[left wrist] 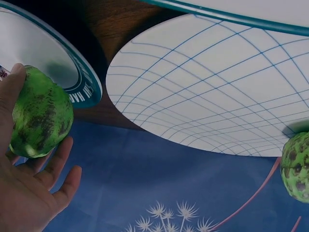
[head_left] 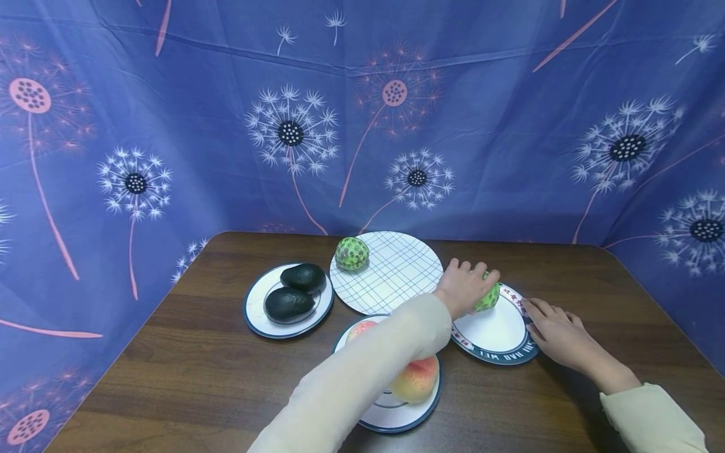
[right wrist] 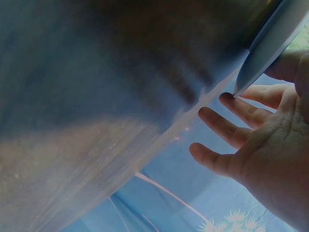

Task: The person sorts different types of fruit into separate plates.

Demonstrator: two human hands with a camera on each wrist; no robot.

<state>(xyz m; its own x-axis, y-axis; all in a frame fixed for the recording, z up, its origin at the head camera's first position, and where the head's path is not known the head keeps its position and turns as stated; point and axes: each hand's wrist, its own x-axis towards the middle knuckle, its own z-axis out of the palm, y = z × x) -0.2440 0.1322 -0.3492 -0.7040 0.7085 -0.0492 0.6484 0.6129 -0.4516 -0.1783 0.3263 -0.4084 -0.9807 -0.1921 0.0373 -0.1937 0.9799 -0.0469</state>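
My left hand (head_left: 461,290) grips a green, dark-mottled custard apple (head_left: 489,298) over the upper left part of the white plate with a lettered rim (head_left: 510,357). In the left wrist view, thumb and fingers curve around this fruit. At the plate's right side, my right hand (head_left: 566,340) lies with straight, spread fingers touching the rim. The right wrist view shows its fingertips at the plate's edge, the thumb partly hidden behind it. A second custard apple (head_left: 352,253) sits at the left of the round plate with blue grid lines (head_left: 396,270).
Left of the gridded plate, a blue-rimmed plate (head_left: 257,308) holds two dark avocados (head_left: 290,304). Nearer me, another plate (head_left: 391,420) bears peaches (head_left: 416,380), partly hidden under my left sleeve (head_left: 362,371). Behind the wooden table (head_left: 187,365) hangs a blue dandelion-print cloth (head_left: 351,176).
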